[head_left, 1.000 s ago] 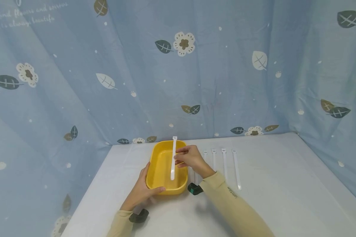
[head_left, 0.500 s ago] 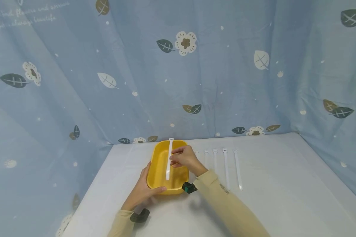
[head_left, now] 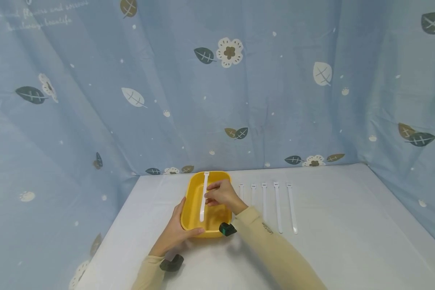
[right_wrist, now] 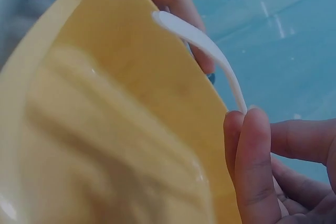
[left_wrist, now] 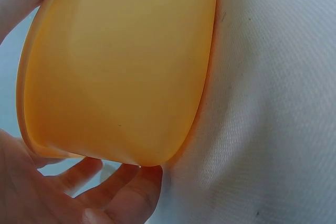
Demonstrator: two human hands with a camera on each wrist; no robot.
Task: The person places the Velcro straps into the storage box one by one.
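In the head view a yellow plastic basin [head_left: 193, 211] stands on the white table. My left hand [head_left: 175, 229] grips its near left corner, thumb over the near rim, fingers along the left side; the left wrist view shows the fingertips [left_wrist: 144, 182] against the basin wall. My right hand [head_left: 224, 195] pinches a white plastic strap [head_left: 202, 212] with a slotted head, much like a wide cable tie. The strap is held over the basin, head toward the far rim. In the right wrist view the strap [right_wrist: 205, 48] bends, its rounded end near the basin's rim.
Several similar white straps [head_left: 278, 207] lie in a row on the table [head_left: 348, 229], right of the basin. A blue patterned curtain [head_left: 257, 100] hangs behind and along the sides. Dark wrist devices [head_left: 172, 264] sit on both arms.
My right hand has moved a little left with the strap, bringing it further over the basin and slightly lower. More of the row of straps shows. My left hand keeps its grip on the basin.
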